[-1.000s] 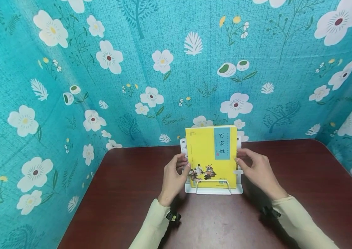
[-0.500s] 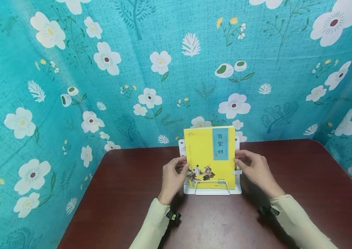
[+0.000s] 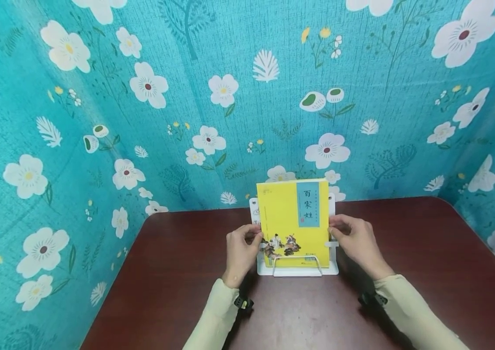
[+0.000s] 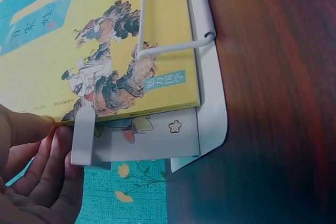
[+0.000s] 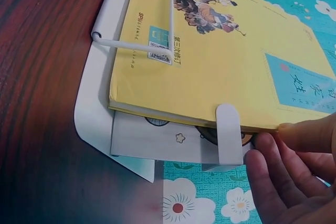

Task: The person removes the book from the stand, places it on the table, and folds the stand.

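A yellow book (image 3: 280,218) with a blue title panel stands leaning back on a white book stand (image 3: 254,273). A white wire holder (image 4: 173,48) crosses the lower part of its cover. At the book's left edge my left hand (image 3: 239,250) pinches it between thumb and fingers, just above a white side clip (image 4: 84,129) that overlaps the cover. My right hand (image 3: 358,242) pinches the opposite edge beside a matching clip (image 5: 229,132), also lapped over the cover. Most of the stand's printed back plate (image 5: 157,142) is hidden behind the book.
The stand sits on a dark red-brown table (image 3: 186,262) near its back edge. Teal floral cloth (image 3: 238,112) hangs behind and along both sides. Dark straps with small devices (image 3: 244,304) are on the wrists.
The left clip now shows over the book's edge in the head view. Both hands stay at the book's sides with small finger shifts. The whole head view has shifted slightly.
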Tool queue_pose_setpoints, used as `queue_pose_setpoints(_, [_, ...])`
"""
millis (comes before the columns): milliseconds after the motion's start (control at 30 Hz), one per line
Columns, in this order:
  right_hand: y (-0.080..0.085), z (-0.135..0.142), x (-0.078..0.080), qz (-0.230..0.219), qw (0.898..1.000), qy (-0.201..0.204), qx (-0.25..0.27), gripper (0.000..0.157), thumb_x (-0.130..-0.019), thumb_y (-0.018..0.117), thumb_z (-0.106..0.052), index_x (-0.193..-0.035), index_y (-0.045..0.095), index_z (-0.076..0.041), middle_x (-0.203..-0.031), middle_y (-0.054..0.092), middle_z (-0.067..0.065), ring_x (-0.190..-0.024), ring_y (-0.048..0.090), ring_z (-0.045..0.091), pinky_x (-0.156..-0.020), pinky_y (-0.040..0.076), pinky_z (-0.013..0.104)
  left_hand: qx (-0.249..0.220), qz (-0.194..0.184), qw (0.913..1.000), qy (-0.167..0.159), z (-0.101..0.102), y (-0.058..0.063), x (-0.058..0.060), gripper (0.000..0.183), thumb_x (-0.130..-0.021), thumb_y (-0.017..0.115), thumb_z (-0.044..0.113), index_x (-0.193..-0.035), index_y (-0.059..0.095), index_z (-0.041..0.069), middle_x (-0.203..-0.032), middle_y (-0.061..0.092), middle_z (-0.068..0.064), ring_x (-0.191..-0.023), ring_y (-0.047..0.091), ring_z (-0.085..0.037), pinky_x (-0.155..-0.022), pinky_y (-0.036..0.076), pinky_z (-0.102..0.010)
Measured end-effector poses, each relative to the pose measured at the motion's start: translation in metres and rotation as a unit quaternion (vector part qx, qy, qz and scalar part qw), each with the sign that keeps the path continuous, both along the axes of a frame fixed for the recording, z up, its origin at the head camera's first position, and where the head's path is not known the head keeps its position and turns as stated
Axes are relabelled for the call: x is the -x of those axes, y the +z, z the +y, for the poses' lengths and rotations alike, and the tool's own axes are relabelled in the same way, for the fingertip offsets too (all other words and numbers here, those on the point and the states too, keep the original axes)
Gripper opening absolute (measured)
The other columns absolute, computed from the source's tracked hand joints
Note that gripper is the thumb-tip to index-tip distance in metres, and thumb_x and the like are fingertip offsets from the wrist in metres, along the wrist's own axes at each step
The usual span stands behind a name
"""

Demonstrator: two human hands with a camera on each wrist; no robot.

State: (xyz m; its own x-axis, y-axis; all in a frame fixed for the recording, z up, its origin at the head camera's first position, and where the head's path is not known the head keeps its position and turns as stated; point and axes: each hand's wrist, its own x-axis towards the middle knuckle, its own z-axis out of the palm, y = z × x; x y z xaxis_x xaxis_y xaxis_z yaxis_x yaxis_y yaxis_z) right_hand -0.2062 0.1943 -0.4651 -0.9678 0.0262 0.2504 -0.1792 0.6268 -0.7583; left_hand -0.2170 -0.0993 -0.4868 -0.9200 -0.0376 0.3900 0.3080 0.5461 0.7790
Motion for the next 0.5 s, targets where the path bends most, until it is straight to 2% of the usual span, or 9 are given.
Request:
queue_pose_setpoints(233, [-0.0020,-0.0020,0.0012,-0.005,1.000,-0.002,0.005,0.029,-0.095,0.072,-0.006,-0.124,0.073,-0.003,-0.111,0.079,0.017,-0.092,0.071,0.028,-0.082,0.062,0.041,-0.002,-0.001,1.0000,0.005,-0.0001,0.0021,-0.0010,0.018,-0.093,0.078,0.009,-0.110,0.079,0.005,-0.099,0.081,-0.007,-0.083,0.076,-0.013,-0.074,0.063,-0.026])
queue_pose_setpoints(500, [-0.0040,0.0002,-0.0016,-0.021,1.000,0.003,-0.002,0.030,-0.096,0.072,-0.007,-0.125,0.073,0.000,-0.115,0.077,0.021,-0.096,0.071,0.032,-0.087,0.063,0.052,0.022,-0.017,0.9996,0.003,-0.0013,0.0022,0.0001,0.018,-0.094,0.078,0.015,-0.111,0.081,0.009,-0.103,0.082,-0.005,-0.084,0.076,-0.010,-0.073,0.060,-0.021])
